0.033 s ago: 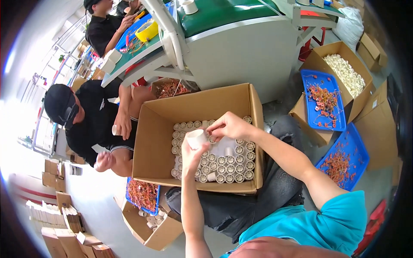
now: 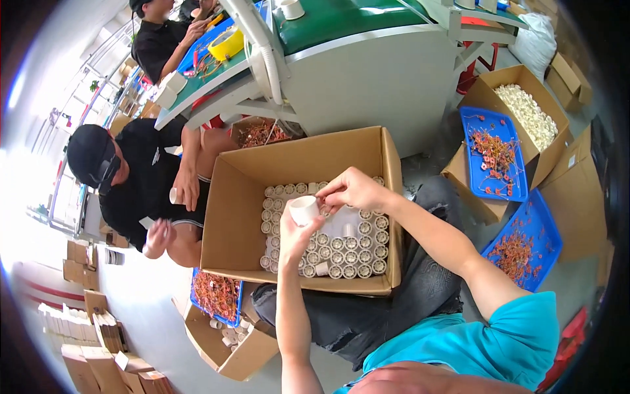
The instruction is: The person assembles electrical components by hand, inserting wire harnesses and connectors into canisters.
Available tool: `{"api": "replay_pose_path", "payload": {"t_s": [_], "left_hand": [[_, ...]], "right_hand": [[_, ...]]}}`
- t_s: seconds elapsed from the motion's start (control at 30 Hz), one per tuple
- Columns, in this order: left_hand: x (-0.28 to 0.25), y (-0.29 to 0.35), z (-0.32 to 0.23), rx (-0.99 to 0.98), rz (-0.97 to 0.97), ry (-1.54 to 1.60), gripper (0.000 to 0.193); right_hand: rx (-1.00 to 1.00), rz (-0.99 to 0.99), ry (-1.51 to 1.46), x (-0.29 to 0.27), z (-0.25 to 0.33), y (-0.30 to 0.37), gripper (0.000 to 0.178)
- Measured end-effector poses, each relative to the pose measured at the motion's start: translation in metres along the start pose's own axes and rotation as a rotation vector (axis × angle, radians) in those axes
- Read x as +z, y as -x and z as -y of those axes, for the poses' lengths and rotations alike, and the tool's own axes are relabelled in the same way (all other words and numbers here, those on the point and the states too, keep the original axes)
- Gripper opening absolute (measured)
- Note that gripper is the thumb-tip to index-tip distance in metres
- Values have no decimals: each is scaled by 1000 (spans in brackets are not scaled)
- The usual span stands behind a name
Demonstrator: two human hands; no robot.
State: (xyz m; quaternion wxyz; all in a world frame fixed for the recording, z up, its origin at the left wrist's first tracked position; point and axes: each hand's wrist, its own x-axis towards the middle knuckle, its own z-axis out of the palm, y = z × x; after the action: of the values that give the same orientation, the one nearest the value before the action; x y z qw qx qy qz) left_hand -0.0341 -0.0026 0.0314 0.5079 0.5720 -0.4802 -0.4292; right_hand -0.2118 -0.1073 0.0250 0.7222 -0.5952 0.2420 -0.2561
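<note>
A white cup-shaped plastic part, its opening tilted upward, is held by my left hand above the carton. Close against the side of that part is my right hand, its thumb and fingers pinched together. Whatever sits between those fingertips is too small to make out. Below both hands stands an open brown carton. Rows of round white parts with patterned ends line its bottom. Among them, one part lies tipped on its side near the front wall, and another white part rests near the middle.
At left sits a co-worker in black, holding a white part. Blue trays of reddish wired pieces lie at right, lower right and lower left. A carton of small cream pieces stands right; a green-topped bench stands ahead.
The cup-shaped part in my left hand has shifted slightly right and up. My right hand stays pinched beside it. The co-worker's lower hand has moved a little.
</note>
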Motion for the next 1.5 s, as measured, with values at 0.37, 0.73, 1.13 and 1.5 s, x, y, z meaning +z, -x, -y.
{"api": "replay_pose_path", "payload": {"t_s": [0.37,0.73,1.13,1.5], "left_hand": [[-4,-4,6,86,90,302,46],[15,-11,26,547,-377,-469,48],[19,-14,24,594,-394,-496,43],[27,-10,29,529,-286,-422,56]], "right_hand": [[-329,-338,410,-2,3,7,24],[-581,-453,220,3,31,34,18],[-400,-293,375,5,28,34,17],[-469,-343,512,18,17,30,19]]}}
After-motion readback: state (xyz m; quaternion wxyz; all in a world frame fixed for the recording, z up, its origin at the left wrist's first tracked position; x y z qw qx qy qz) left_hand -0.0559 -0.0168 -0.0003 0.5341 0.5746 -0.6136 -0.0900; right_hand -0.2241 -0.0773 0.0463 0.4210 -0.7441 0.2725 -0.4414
